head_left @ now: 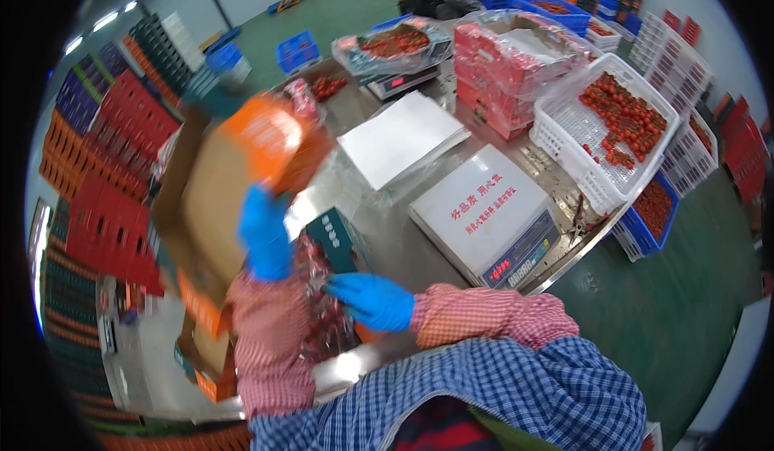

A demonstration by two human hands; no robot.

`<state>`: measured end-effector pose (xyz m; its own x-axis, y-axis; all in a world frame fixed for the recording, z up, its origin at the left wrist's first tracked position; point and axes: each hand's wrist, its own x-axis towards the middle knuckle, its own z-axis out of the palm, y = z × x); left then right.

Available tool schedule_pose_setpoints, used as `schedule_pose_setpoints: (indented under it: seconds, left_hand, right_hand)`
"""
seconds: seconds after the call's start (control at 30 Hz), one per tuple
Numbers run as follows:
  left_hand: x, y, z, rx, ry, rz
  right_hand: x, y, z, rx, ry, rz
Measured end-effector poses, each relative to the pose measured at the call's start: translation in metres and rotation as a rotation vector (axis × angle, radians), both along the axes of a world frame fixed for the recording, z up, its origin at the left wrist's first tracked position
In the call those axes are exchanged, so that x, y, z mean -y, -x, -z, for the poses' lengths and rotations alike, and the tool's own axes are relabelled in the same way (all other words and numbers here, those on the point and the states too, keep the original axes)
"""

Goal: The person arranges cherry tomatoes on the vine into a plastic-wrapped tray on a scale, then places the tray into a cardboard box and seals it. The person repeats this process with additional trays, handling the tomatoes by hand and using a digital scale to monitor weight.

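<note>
My left hand (267,235), in a blue glove and smeared by motion, grips the lower edge of an orange carton (278,141), raised over the left part of the table. My right hand (372,300), also blue-gloved, reaches left with its fingers pressed together on a clear plastic pack (322,326) with dark red contents. Its fingertips are partly lost in the shiny film. Just beyond that pack lies a dark green panel (329,237). A large open cardboard carton (216,217) stands left of my left hand, above a smaller open carton (205,346).
A scale (484,213) and white sheets (403,138) lie on the metal table (387,245). To the right, a white crate (601,181) holds small tomatoes, beside red cartons (500,72). Another scale (399,84) bears a wrapped tomato box (391,44). Stacked crates (109,233) rise at left.
</note>
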<state>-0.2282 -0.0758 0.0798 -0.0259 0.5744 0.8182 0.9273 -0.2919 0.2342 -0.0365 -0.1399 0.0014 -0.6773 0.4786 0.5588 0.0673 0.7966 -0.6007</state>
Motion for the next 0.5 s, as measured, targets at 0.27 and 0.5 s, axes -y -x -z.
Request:
schedule_pose_setpoints:
  seconds: [0.27, 0.5]
  left_hand:
    - [-0.042, -0.327, 0.034, -0.146, 0.193, 0.268]
    - [-0.071, -0.47, 0.132, -0.058, 0.421, 0.191]
  right_hand:
    - [-0.004, -0.229, 0.028, 0.097, -0.169, 0.272]
    - [0.019, -0.486, 0.075, 0.206, 0.126, 0.435]
